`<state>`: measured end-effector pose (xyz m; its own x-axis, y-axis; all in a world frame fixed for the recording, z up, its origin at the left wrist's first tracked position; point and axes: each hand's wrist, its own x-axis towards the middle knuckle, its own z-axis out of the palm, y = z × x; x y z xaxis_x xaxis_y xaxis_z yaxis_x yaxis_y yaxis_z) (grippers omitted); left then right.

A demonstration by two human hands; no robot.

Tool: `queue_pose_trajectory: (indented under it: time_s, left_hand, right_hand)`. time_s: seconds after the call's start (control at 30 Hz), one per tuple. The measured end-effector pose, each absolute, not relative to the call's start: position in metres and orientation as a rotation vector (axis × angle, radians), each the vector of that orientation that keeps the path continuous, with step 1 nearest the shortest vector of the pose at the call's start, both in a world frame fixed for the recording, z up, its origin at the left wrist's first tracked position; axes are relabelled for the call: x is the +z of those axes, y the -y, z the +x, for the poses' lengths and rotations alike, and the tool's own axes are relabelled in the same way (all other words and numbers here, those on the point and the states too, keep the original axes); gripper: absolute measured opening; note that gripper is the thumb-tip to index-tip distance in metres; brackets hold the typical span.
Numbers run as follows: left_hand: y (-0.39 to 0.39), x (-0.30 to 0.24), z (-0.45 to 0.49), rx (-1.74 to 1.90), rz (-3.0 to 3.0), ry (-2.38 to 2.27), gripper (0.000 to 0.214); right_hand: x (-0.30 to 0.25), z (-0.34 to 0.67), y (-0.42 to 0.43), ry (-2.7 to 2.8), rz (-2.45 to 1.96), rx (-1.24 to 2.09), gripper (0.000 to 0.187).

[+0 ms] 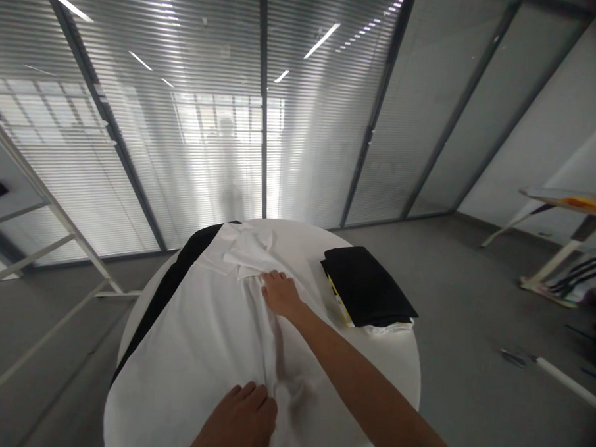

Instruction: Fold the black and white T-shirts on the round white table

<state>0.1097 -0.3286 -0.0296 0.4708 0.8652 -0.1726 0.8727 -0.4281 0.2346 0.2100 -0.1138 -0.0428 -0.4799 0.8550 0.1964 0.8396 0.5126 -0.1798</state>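
Observation:
A white shirt (199, 331) lies spread over a round white table (400, 366), its upper part bunched into folds and a short sleeve at the far side. My right hand (279, 294) is closed on its right edge, just below the sleeve. Nearer to me, my left hand (243, 419) has its fingers curled over the same edge, where the cloth forms a long ridge. The fingertips of both hands are partly hidden. Black cloth (177, 271) shows from under the shirt along the left side.
A folded stack with black cloth (367, 286) on top sits at the table's right, yellow and white layers beneath. A white metal frame (75, 233) stands at left. Glass panels with blinds (206, 160) rise behind. Another table (570, 199) is at far right, scissors (513, 358) below.

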Motion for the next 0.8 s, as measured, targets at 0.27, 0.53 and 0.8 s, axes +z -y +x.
queue_pose_trajectory:
  time_s: [0.27,0.53,0.8]
  left_hand:
    - [0.189,-0.002,0.004,0.389,2.255,-1.784,0.026]
    - [0.056,-0.064,-0.065,0.202,2.107,-2.303,0.04]
    - [0.055,-0.063,-0.075,0.206,2.17,-2.303,0.038]
  right_hand:
    - [-0.052,0.184,0.051,2.46,-1.535,0.095,0.038]
    - [-0.012,0.235,-0.033,1.945,-1.698,0.489,0.021]
    - [0.003,0.325,-0.068,1.316,-2.074,0.232,0.043]
